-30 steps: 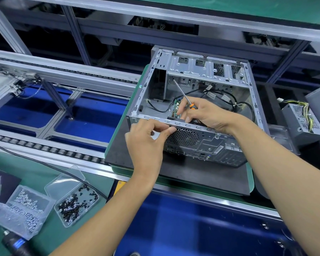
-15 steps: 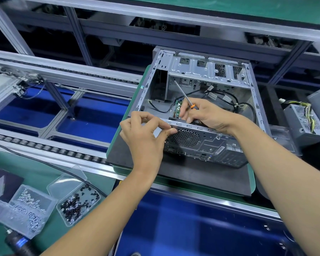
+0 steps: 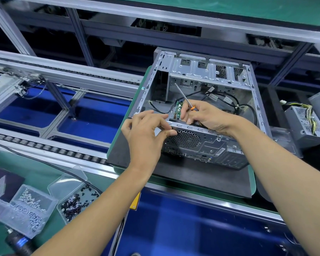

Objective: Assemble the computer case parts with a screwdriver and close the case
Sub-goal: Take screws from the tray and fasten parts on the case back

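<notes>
An open grey computer case (image 3: 207, 143) lies on its side on a dark mat (image 3: 201, 180), its open side up. Black cables and a small green circuit board (image 3: 178, 110) show inside. My right hand (image 3: 205, 117) reaches over the near rim and grips an orange-handled screwdriver (image 3: 184, 97), whose metal shaft points up and away to the left. My left hand (image 3: 146, 132) is at the near left corner of the case, fingers curled, thumb and fingertips pinching at the rim beside the round fan grille (image 3: 185, 139). Whatever it pinches is too small to see.
Two clear plastic boxes sit at the lower left, one with silver screws (image 3: 26, 209), one with black screws (image 3: 76, 202). A power supply (image 3: 303, 122) with yellow wires lies right of the case. A roller conveyor (image 3: 44, 143) runs along the left. A black cable crosses the green bench.
My left hand has shifted up and left along the case's near rim, its fingers now reaching over the corner. My right hand with the screwdriver has stayed almost still.
</notes>
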`<state>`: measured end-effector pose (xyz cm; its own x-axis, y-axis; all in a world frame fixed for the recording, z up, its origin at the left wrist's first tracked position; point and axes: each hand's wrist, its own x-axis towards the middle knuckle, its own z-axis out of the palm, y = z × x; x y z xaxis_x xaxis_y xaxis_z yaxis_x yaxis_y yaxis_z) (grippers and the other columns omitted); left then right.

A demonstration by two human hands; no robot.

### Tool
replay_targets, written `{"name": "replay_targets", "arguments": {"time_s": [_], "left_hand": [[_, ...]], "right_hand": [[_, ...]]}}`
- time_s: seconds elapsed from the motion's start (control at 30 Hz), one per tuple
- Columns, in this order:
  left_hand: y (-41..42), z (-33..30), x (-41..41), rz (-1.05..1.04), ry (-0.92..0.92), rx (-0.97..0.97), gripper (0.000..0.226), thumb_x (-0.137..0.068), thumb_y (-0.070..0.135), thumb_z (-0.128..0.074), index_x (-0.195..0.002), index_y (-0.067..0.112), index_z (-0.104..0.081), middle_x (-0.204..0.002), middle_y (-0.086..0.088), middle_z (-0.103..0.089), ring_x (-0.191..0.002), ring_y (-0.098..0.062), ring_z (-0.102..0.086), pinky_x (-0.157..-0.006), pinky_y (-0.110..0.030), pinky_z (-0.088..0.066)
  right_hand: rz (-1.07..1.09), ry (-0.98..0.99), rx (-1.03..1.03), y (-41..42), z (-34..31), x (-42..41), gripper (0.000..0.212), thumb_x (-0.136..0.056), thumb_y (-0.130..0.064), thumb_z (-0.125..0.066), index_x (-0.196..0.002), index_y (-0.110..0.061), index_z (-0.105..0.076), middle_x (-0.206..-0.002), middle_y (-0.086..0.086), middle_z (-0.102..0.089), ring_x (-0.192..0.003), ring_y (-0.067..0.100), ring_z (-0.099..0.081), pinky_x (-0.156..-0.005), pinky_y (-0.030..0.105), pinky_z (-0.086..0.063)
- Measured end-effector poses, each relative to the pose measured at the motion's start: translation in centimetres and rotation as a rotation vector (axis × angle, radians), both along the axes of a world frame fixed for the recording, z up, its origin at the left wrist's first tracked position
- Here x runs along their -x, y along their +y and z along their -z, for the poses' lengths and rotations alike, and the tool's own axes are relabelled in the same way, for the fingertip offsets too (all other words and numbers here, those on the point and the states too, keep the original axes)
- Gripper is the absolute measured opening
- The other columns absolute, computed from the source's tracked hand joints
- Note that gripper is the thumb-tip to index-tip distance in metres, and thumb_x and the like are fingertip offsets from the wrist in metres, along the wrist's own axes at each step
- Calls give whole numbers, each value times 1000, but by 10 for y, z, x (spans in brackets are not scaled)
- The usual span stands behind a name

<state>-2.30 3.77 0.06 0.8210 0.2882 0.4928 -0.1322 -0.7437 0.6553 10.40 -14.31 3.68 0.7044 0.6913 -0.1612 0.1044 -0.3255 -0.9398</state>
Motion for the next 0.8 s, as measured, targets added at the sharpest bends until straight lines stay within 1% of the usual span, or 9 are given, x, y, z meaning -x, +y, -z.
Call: {"name": "replay_targets", "arguments": {"time_s": [0.13,0.23,0.27,0.3,0.37,0.47,0.57,0.7,0.8], "left_hand": [[10,-12,-8,144,103,-144,27,-78,46,-79,-79,32,-56,-104,30,-69,-113,11,-50,-107,-19,-7],[22,-21,-17,318,172,-291,29,-87,45,-73,-82,31,-48,-109,21,-72,-105,1,-60,-113,-24,-15],[25,-24,-19,349,198,-311,30,-88,47,-71,-84,32,-46,-108,21,-72,-101,-3,-60,-110,-23,-23],[28,-26,-21,367,222,-320,31,-88,50,-70,-85,33,-44,-104,23,-70,-99,-5,-58,-100,-21,-31],[33,-28,-27,404,270,-324,36,-87,54,-69,-90,34,-40,-97,24,-65,-97,-9,-55,-77,-23,-38],[38,-34,-37,513,341,-387,45,-86,60,-65,-103,31,-35,-103,11,-68,-92,-21,-62,-73,-41,-51],[43,-37,-44,603,321,-446,45,-88,60,-63,-111,30,-38,-106,15,-64,-86,-20,-62,-69,-39,-50],[48,-39,-51,713,355,-415,43,-88,58,-65,-114,35,-40,-108,20,-57,-90,-13,-59,-67,-31,-40],[51,-43,-58,768,413,-395,39,-88,59,-65,-112,37,-42,-104,22,-56,-91,-13,-60,-69,-24,-40]], "right_hand": [[-2,-10,-5,0,0,0,32,-86,18,-50,-88,-12,-61,-71,-17,-62,-68,-3,-55,-66,10,-45],[-22,-9,-27,1,-1,1,28,-84,15,-52,-87,-11,-60,-67,-19,-60,-64,-6,-53,-63,8,-42],[-26,-3,-36,2,-1,2,25,-82,12,-54,-87,-12,-60,-67,-19,-60,-64,-5,-52,-63,8,-42],[-25,0,-43,2,-1,1,24,-81,10,-55,-87,-12,-60,-68,-19,-61,-65,-3,-52,-64,9,-43],[-16,7,-46,2,-1,1,21,-79,5,-56,-87,-14,-61,-69,-18,-61,-66,-2,-53,-66,11,-43],[-17,28,-52,2,0,1,19,-74,1,-57,-87,-13,-61,-68,-18,-59,-64,-2,-52,-64,10,-43],[-15,33,-47,2,1,0,20,-74,-1,-59,-83,-18,-63,-68,-16,-58,-64,0,-50,-63,10,-42],[-3,20,-35,1,2,-1,28,-74,-3,-60,-74,-30,-66,-69,-14,-58,-66,2,-50,-65,11,-43],[8,20,-37,1,1,0,25,-74,-2,-61,-75,-26,-65,-71,-11,-59,-66,2,-52,-65,11,-44]]}}
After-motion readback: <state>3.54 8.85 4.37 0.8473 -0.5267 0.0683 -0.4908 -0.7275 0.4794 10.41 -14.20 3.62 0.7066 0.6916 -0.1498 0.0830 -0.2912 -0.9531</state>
